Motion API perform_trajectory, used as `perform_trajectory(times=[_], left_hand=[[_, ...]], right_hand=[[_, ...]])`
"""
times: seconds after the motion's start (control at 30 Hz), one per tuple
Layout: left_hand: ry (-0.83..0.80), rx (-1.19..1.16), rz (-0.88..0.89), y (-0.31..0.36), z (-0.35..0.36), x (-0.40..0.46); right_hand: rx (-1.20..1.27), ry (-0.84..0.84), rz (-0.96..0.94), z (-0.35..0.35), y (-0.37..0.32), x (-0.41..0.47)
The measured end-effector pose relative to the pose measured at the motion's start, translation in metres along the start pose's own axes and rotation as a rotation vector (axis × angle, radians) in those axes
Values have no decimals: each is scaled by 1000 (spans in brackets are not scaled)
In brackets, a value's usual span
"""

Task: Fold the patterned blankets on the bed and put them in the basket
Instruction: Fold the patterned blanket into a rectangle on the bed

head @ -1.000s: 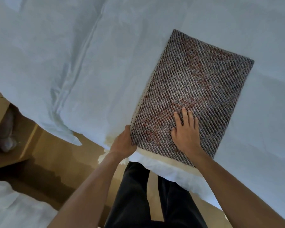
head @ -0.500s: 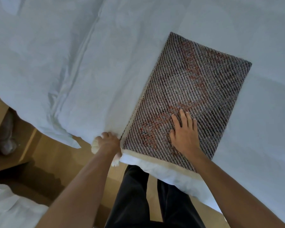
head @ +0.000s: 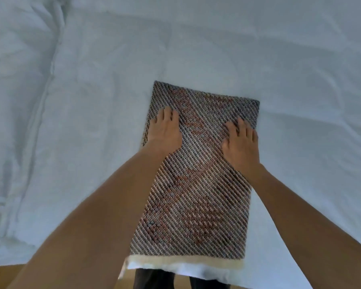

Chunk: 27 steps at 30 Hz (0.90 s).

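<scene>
A folded patterned blanket [head: 198,184], woven in grey, white and rust red with a cream fringe at its near end, lies flat on the white bed [head: 92,80]. My left hand [head: 164,130] rests palm down on its far left part, fingers together. On the far right part, my right hand [head: 240,142] lies palm down the same way. Neither hand grips the cloth. No basket is in view.
The white duvet is wrinkled, with a raised seam [head: 46,97] running down the left side. The bed's near edge [head: 186,270] sits just below the fringe. Wooden floor [head: 0,276] and dark trouser legs [head: 152,280] show at the bottom.
Both hands slid up the blanket toward its far end; the left left the near corner and now lies flat on top. The view swung so the blanket points straight away from me.
</scene>
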State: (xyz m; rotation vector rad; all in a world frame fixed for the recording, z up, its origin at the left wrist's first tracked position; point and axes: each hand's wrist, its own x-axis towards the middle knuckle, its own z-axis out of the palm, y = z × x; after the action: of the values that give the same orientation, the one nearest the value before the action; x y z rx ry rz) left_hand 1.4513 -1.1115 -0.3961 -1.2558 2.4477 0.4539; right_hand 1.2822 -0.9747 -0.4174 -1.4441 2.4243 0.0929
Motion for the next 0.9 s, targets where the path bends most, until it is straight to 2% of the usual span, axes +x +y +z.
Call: perform_trajectory(times=[0.23,0.4,0.6,0.7,0.9], left_hand=[[-28,160,141,4,-22,92],[-98,274,187,1,-26,124],[-113,274,207,-7,-40,130],[-74,253,218,-13,-47,117],[30,238,278,-22,-61,52]], right_hand=[[-28,-3,-8,-22,26,80],[-25,-173,-66,-33,23,119],[-76,-289,-41,-41,23,136],[-123,-247,-68,-46,23,127],[-145,-59,-115,-65,17,67]])
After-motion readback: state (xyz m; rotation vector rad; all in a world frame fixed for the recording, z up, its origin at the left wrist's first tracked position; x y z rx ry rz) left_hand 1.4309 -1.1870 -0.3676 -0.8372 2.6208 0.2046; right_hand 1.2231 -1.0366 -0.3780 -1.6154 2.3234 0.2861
